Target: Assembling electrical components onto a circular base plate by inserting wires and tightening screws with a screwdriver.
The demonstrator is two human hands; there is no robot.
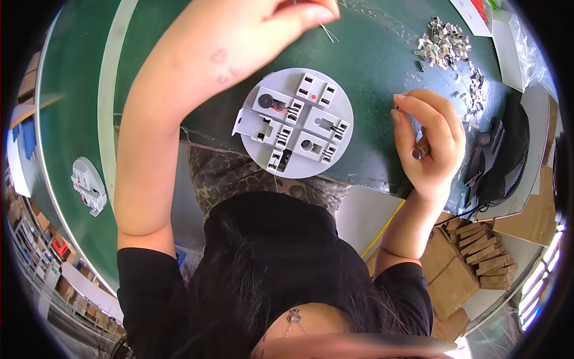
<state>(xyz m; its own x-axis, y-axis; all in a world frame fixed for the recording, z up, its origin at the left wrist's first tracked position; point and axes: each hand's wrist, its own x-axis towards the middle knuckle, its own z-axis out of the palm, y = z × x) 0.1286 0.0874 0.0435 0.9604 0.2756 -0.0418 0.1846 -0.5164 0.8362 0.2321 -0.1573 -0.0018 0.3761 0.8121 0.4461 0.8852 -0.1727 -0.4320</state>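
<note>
1. Green table: surface beneath both my hands; its far edge is cut off above.
2. Grey disc: lies flat between my hands, touching neither, nearer my body than my left hand and to the left of my right; raised blocks cover its top.
3. Left hand: reaches past the disc, forearm slanting inward; fingers partly cropped by the upper edge, so I cannot tell what they grasp.
4. Right hand: palm turned inward, fingers curled, thumb and forefinger tips nearly meeting at a dark speck too small to identify.
5. Brown rod: gripped in my right hand, mostly hidden.
6. Thin wires: beside my left fingertips; whether held is unclear.
</note>
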